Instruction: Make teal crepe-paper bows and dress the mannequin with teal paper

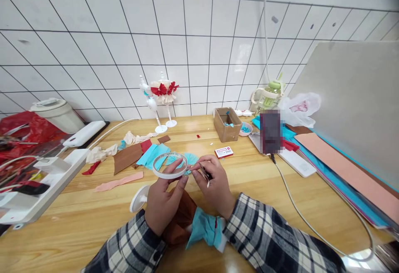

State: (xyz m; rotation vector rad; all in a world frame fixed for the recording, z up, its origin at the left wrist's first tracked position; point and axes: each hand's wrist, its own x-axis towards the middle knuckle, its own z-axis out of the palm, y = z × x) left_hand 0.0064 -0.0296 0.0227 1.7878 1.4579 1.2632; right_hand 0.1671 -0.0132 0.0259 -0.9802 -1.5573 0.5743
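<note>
A white tape roll (155, 171) is hooked around the fingers of my left hand (165, 202), its thumb and fingertips pinched together at the ring's right side. Close by, my right hand (216, 185) is closed on a small dark tool (206, 171), mostly hidden by the fingers; a thin pale strip hangs beside it. Both sets of fingertips nearly meet. Under my wrists lies a small dress stand on its side, wrapped in brown crepe paper (179, 223) and blue crepe paper (204, 228). Its white round base (139, 198) shows left of my left hand.
Blue crepe pieces (154, 156) and brown scraps (127, 158) lie behind my hands. Two white dress stands (168, 115) stand near the wall. A cardboard box (227, 129), a small red-and-white box (223, 152) and a phone (270, 132) with a cable are right. A power strip (46, 190) is left.
</note>
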